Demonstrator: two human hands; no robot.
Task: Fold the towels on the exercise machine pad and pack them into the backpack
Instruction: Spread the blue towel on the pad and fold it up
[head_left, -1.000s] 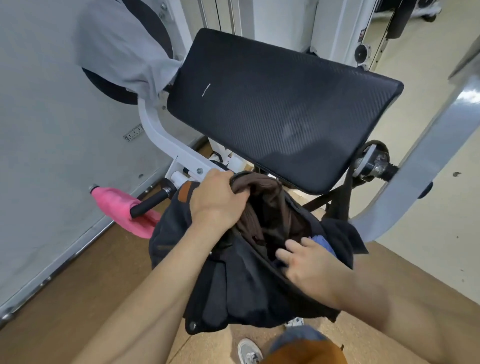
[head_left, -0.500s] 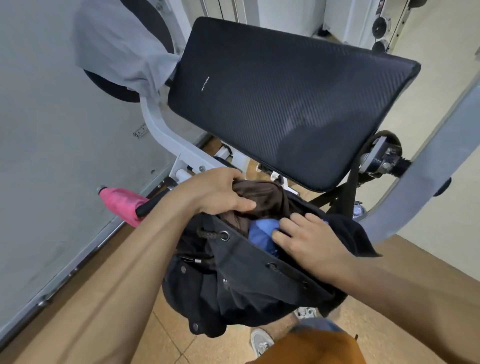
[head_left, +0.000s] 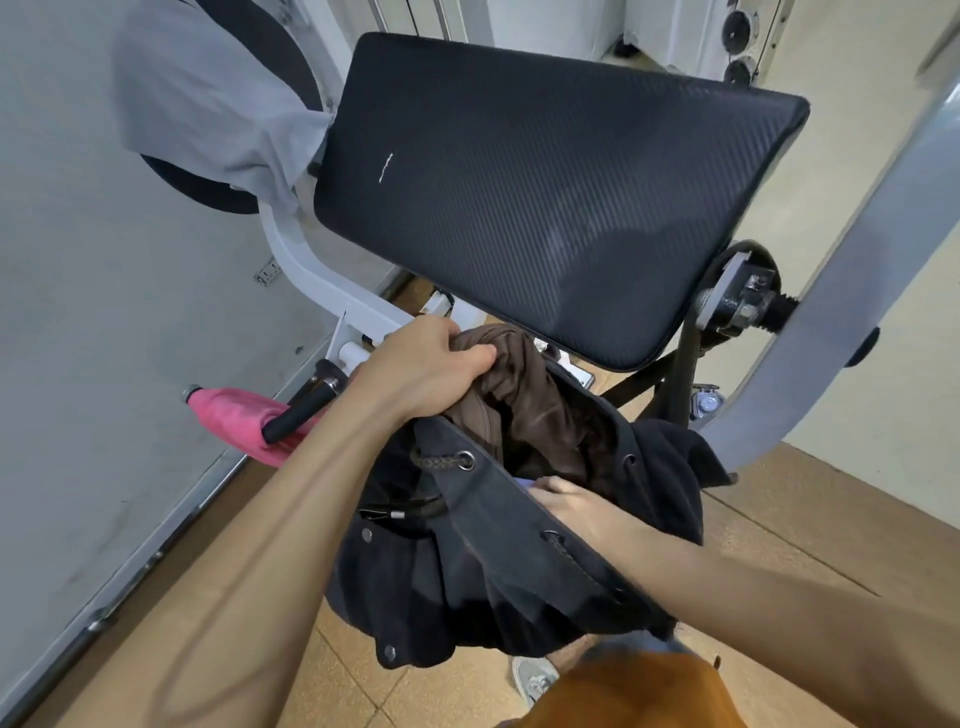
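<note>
Head view: a black backpack (head_left: 493, 561) gapes open at lower centre, just below the black machine pad (head_left: 545, 192). The left grip (head_left: 426, 369), a bare hand, clutches brown cloth (head_left: 524, 405) at the bag's mouth. The right grip (head_left: 566, 501) reaches inside with its fingers hidden, so whether it holds anything cannot be told. A grey towel (head_left: 208, 104) drapes at upper left; a pink towel (head_left: 234, 415) wraps a handle (head_left: 301, 410) at left.

Exercise pad (head_left: 545, 197): black vinyl, carbon-weave texture, slight sheen. Backpack (head_left: 467, 571): matt dark cloth w/ metal eyelets (head_left: 466, 460), braided cord (head_left: 431, 460); brown cloth (head_left: 524, 410) inside, soft, crumpled. Machine frame (head_left: 291, 260): glossy white-painted metal. Grey cloth (head_left: 208, 104), pink cloth (head_left: 234, 415): matt.
</note>
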